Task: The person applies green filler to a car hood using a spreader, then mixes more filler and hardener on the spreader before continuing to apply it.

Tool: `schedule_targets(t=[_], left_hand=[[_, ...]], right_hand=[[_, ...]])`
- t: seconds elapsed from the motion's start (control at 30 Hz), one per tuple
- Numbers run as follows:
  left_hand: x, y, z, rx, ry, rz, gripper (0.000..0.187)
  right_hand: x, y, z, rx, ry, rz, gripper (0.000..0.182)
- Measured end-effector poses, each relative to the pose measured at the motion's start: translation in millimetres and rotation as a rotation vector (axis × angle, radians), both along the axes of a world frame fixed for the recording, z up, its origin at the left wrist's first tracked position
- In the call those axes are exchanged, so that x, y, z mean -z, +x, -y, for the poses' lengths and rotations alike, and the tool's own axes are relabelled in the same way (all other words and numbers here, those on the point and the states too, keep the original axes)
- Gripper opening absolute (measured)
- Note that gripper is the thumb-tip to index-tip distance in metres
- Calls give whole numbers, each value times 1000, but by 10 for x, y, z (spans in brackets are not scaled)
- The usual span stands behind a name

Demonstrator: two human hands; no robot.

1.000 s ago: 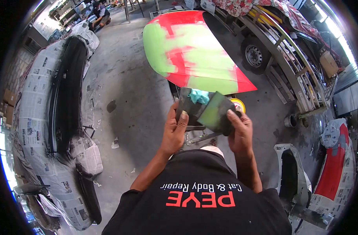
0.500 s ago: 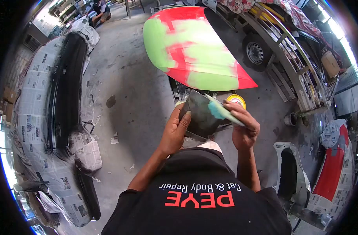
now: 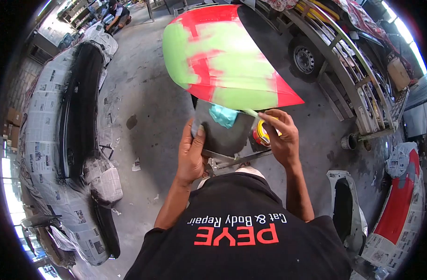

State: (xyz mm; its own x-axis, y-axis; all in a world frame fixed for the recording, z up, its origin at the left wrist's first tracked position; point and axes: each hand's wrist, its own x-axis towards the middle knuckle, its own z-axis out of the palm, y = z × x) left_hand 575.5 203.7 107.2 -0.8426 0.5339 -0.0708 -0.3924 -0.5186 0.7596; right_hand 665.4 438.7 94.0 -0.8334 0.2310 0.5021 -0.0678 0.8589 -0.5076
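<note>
My left hand (image 3: 190, 156) grips the left edge of a dark, flat mixing board (image 3: 225, 138), thumb on top. A lump of teal body filler (image 3: 223, 116) sits near the board's far edge. Between the fingers of my right hand (image 3: 284, 140) is a pale green spreader (image 3: 250, 113), seen almost edge-on at the board's upper right corner. Below that hand stands a yellow and red tin (image 3: 261, 134), partly covered by it. Just beyond the board lies a red car hood (image 3: 290, 93) with broad light green patches.
Newspaper-masked black car parts (image 3: 78, 107) line the left side. A trailer-like frame with a wheel (image 3: 305, 59) stands at right, near a small bucket (image 3: 348, 141). Masked red panels (image 3: 394, 210) lie at lower right. Another person (image 3: 116, 16) crouches at the far left.
The teal filler has passed from the spreader onto the board. Both hands have shifted left, and the board now lies flatter. More of the tin shows.
</note>
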Motion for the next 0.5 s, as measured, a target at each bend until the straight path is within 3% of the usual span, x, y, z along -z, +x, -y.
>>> schedule_targets(t=[0.07,0.1,0.13,0.2,0.33,0.4,0.47,0.5], left_hand=[[-6,14,-120,-25,0,39,37],[18,34,-172,-35,-2,76,37],[47,69,-215,-39,-5,113,37],[215,143,-291,-29,-53,122,38],[309,236,-425,-89,-134,143,46],[378,233,-392,-132,-197,132,45],[422,240,-376,-161,-217,152,45],[431,251,-360,-183,-235,166,42]], right_hand=[[124,-9,71,27,-970,-149,23],[131,-7,103,66,-1277,-100,24],[114,-29,156,-49,-1554,-185,31],[254,-61,257,-186,-1879,-194,37],[471,-64,297,-447,-1828,95,42],[501,-60,176,-474,-1860,102,43],[691,-75,-100,-309,-1618,260,43],[1037,-141,-208,-260,-1394,185,47]])
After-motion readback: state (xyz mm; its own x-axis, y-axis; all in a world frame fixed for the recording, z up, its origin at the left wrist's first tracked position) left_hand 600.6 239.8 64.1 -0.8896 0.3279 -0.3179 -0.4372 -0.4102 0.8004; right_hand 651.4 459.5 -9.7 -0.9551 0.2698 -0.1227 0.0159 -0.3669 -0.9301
